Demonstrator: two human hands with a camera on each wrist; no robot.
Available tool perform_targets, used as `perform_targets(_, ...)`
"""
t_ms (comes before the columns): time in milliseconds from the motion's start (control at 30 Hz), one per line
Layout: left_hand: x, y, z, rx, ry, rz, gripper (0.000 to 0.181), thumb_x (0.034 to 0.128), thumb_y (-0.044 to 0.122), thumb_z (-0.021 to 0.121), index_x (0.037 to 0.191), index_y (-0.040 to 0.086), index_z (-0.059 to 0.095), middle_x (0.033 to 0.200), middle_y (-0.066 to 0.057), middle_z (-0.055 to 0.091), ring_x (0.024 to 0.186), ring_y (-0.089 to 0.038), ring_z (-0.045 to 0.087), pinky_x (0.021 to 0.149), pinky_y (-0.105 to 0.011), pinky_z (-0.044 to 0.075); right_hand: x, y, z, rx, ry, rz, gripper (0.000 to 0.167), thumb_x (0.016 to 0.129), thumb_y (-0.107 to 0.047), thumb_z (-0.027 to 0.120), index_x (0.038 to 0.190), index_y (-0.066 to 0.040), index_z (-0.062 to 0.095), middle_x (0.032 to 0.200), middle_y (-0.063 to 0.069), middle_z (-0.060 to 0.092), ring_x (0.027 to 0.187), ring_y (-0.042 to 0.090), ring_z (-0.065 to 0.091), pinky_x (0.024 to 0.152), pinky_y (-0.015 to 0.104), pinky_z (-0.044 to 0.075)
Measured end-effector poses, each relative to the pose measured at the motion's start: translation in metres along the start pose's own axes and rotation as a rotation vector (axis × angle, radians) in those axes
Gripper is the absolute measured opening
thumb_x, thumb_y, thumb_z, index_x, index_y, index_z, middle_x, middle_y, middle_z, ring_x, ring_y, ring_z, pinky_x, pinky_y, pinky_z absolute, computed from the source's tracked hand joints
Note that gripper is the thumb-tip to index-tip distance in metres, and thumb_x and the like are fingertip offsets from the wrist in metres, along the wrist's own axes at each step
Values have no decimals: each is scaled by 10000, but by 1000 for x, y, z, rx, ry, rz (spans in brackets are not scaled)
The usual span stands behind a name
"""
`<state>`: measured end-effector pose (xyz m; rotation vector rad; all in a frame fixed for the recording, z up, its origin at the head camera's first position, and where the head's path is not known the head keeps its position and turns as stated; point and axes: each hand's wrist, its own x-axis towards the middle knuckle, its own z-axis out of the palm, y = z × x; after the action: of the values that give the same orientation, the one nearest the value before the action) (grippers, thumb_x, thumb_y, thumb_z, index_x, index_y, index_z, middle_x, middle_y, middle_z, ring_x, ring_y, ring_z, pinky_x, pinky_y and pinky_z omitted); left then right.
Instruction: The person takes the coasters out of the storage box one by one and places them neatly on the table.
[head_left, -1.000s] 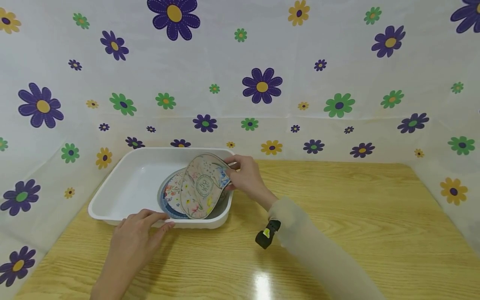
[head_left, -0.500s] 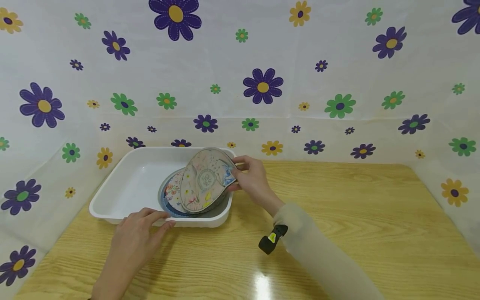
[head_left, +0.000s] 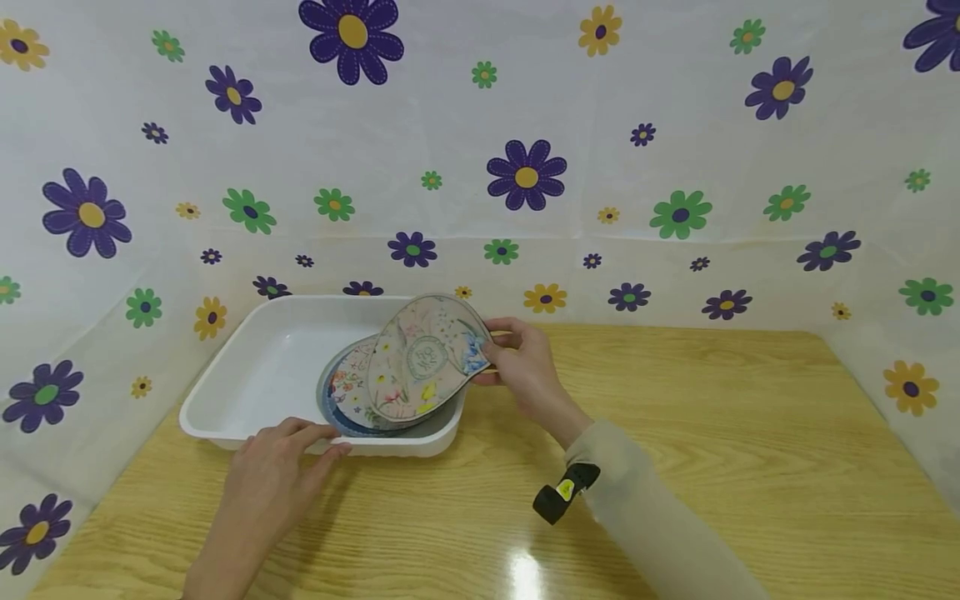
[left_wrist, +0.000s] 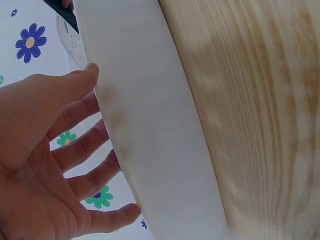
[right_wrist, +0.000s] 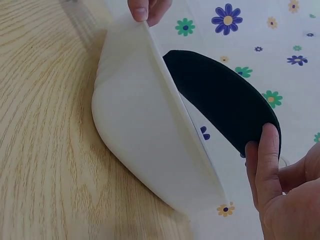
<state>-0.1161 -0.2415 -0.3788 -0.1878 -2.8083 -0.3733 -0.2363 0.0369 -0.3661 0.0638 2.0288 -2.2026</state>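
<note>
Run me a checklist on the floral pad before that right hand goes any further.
1. Pad gripped: ok. The right hand pinches the floral pad by its pointed corner.
2. Tub held: ok. The left hand is on the near rim of the white tub.
3. Tub seated: ok. It stands on the wooden table.
4. Pad wholly past the rim: not ok. Much of it overlaps the tub in the head view.
5. Pad free of the pads beneath: cannot tell. It hides part of them.
</note>
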Motion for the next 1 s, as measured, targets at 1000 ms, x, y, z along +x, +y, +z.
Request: perform_targets(1000, -7, 1, 12, 6, 242, 110, 191, 819, 200, 867, 973, 148, 766, 960, -73, 737, 923, -355, 680, 730, -532, 565, -15, 0, -46, 49, 81, 4, 333, 1024, 8, 560, 1350, -50, 587, 1136, 155, 595, 810, 146, 692, 648, 259, 627)
